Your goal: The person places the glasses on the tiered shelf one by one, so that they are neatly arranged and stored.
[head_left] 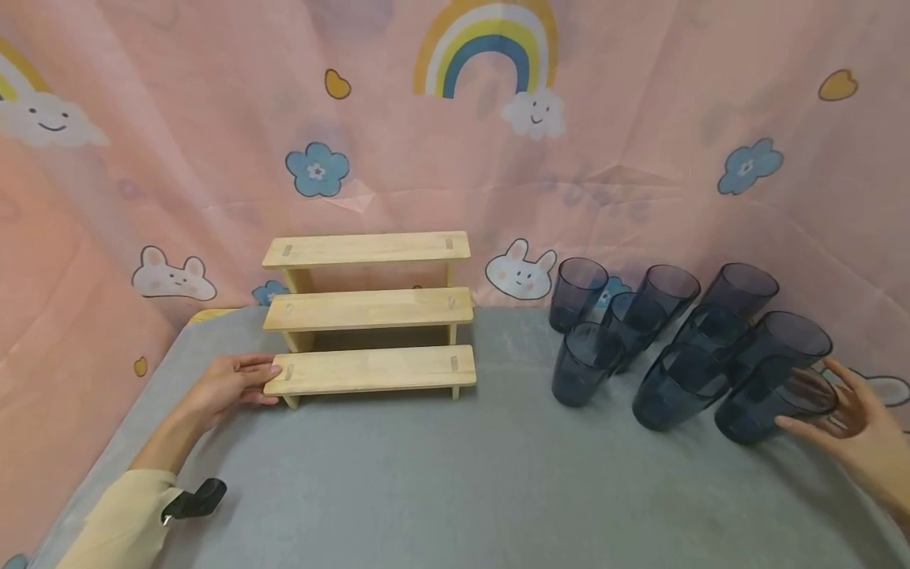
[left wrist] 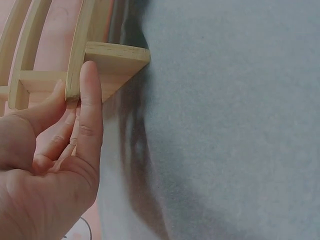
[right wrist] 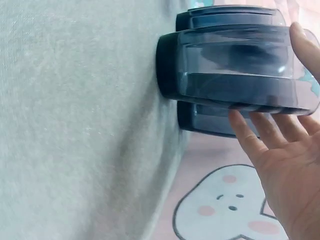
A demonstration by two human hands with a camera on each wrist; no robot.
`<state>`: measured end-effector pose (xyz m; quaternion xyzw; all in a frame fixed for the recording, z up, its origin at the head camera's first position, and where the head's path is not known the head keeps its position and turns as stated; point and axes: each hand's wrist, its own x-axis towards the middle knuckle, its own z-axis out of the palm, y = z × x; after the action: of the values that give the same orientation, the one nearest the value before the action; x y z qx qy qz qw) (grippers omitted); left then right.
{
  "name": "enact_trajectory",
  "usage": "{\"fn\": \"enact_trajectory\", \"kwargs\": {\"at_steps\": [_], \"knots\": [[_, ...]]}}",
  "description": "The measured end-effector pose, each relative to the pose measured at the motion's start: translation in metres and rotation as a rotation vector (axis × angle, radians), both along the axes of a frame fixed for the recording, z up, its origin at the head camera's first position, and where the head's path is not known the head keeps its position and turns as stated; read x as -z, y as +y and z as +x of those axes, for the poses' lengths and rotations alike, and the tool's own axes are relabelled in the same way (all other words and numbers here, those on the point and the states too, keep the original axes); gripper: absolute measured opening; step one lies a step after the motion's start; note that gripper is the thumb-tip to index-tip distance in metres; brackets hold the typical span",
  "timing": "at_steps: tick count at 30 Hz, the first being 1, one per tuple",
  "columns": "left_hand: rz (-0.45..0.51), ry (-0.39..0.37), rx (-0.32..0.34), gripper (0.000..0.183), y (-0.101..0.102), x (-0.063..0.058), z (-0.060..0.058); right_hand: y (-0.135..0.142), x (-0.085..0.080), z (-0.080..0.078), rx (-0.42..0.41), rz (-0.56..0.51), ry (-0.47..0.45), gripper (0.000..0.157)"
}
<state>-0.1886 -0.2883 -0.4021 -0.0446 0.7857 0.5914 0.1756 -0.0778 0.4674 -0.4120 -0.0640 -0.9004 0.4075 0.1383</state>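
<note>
A three-step wooden display shelf [head_left: 373,370] stands toward the left of the grey-covered table. My left hand [head_left: 238,381] pinches the left end of its lowest board; in the left wrist view the thumb [left wrist: 47,107] is on one face and the fingers are on the other. Several dark-blue tinted tumblers stand upright in a group on the right. Around the nearest right-hand tumbler [right wrist: 230,65] is my right hand [head_left: 849,423], its thumb on one side and its spread, fairly straight fingers on the other. Its fingertips [right wrist: 236,117] are right at the tumbler's wall.
Behind the shelf and tumblers hangs a pink patterned cloth [head_left: 426,174], which also runs along the left side. Other tumblers [head_left: 583,367] stand close together beside the one at my right hand. Grey cloth [head_left: 455,490] covers the table in front.
</note>
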Motion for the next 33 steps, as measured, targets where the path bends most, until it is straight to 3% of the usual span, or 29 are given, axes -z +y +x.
{"fn": "enact_trajectory", "kwargs": {"at_steps": [13, 20, 27, 33], "knots": [[0.063, -0.045, -0.021, 0.071, -0.004, 0.007, -0.003, -0.001, 0.012, -0.002, 0.03, 0.029, -0.061, 0.092], [0.078, -0.04, -0.017, 0.073, -0.009, 0.008, -0.004, -0.002, 0.012, -0.004, 0.046, 0.014, -0.013, 0.092], [0.084, -0.033, -0.007, 0.074, -0.009, 0.004, -0.003, 0.003, 0.01, -0.006, 0.008, 0.008, 0.047, 0.088], [0.079, -0.039, 0.004, 0.072, -0.008, 0.003, -0.004, -0.004, 0.008, -0.001, 0.067, 0.025, 0.006, 0.089]]}}
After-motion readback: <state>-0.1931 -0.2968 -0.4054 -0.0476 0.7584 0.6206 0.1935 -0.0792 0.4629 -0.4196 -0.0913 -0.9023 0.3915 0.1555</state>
